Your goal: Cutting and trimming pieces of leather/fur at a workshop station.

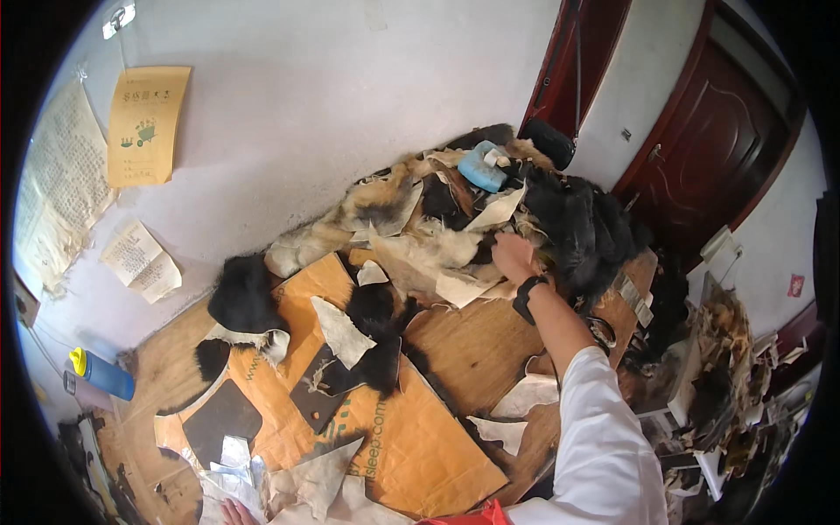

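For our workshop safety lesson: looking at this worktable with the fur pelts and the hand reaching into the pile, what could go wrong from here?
1. The right hand digs into a loose pile of fur pelts; pulling one could tip the light blue object resting on top.
2. Pelts hang over the table's far right edge, so tugging might drag some off.
3. Scraps on the orange cardboard sheet may slide.

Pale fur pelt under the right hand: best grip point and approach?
Likely the pale fur pelt is best pinched at its stiff, curled hide edge near the right hand, coming from the person's side. That edge lifts off the wooden table; the far side is buried under dark furs.
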The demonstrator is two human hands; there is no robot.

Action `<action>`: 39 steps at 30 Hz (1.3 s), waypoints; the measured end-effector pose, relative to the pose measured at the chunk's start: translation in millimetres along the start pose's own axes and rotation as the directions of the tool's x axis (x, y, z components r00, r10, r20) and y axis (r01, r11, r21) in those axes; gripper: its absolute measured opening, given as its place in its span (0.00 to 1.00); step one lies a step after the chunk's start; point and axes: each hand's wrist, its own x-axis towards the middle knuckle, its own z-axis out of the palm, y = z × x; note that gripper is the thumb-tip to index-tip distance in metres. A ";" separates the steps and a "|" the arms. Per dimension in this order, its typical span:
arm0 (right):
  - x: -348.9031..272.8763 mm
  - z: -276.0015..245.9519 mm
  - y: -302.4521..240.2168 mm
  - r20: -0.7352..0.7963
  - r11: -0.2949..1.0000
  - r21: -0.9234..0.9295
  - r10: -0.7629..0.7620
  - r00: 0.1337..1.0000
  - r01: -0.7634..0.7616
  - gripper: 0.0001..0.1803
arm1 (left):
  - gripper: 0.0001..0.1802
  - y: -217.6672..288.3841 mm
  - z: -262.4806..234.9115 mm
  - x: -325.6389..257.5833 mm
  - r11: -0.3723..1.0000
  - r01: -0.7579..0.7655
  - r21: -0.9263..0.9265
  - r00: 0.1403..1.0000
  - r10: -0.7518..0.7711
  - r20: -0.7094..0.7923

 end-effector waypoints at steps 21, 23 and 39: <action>-145.5 -105.6 -165.9 0.338 0.267 0.941 -0.739 0.583 -0.208 0.10 | 0.27 115.8 -24.9 3.1 0.654 -0.099 -0.750 0.994 0.033 -0.103; -192.4 -95.1 -191.8 0.360 0.391 0.920 -0.861 0.359 0.016 0.08 | 0.25 185.1 -32.2 12.8 -0.104 0.208 -0.973 0.975 0.101 0.198; -236.9 -144.1 -188.4 0.103 0.554 0.681 -0.721 0.686 0.479 0.16 | 0.21 90.4 22.7 -79.1 0.982 -0.188 -0.020 0.902 0.164 -0.399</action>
